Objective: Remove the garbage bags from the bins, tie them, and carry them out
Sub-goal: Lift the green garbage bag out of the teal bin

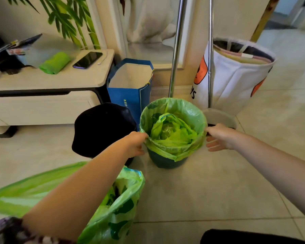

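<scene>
Down on the tiled floor [209, 191], the bin [165, 161] stands between the two hands, lined with a green bag [188, 111] whose edge is folded over the rim. The left hand [136, 143] pinches that folded edge on its side of the rim, fingers curled on the plastic. The right hand [218, 138] is at the opposite side of the rim, fingers fairly straight and spread beside the bag; whether it actually grips the plastic cannot be told. Inside the bag lies crumpled green plastic.

Under the left forearm sits a second bag [116, 205], green, open-mouthed and partly filled. Just beyond the left hand is a black bin [102, 127], and past it a blue paper bag [130, 95] with small vertical characters, too small to read. Beyond the right hand a white hamper [236, 80] carries orange shapes and black letters ending "YS". Two metal poles [176, 46] rise behind the bin. Far off to the left hand's side, a table [60, 80] bears a green roll [55, 62] and a phone [87, 60].
</scene>
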